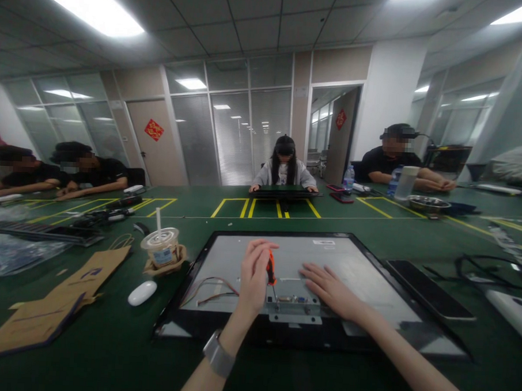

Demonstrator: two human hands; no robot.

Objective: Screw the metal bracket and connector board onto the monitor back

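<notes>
A flat display panel [228, 249] lies back side up before me, with a black frame around its grey metal back. My left hand [256, 273] grips an orange and black screwdriver [271, 268], its shaft slanting down to a metal bracket [296, 319] with video ports near the panel's close edge. Whether the tip sits in a screw is too small to tell. My right hand [332, 289] rests on the panel to the right of the bracket, fingers stretched out flat. Thin coloured wires [216, 288] lie on the panel's left part.
On the left are a drink cup [161, 246] with a straw, a white mouse [142, 293] and a brown paper bag [66, 291]. A black phone-like slab [430, 288] and cables [478, 260] lie right. Another person [283, 167] sits opposite, with more people at both sides.
</notes>
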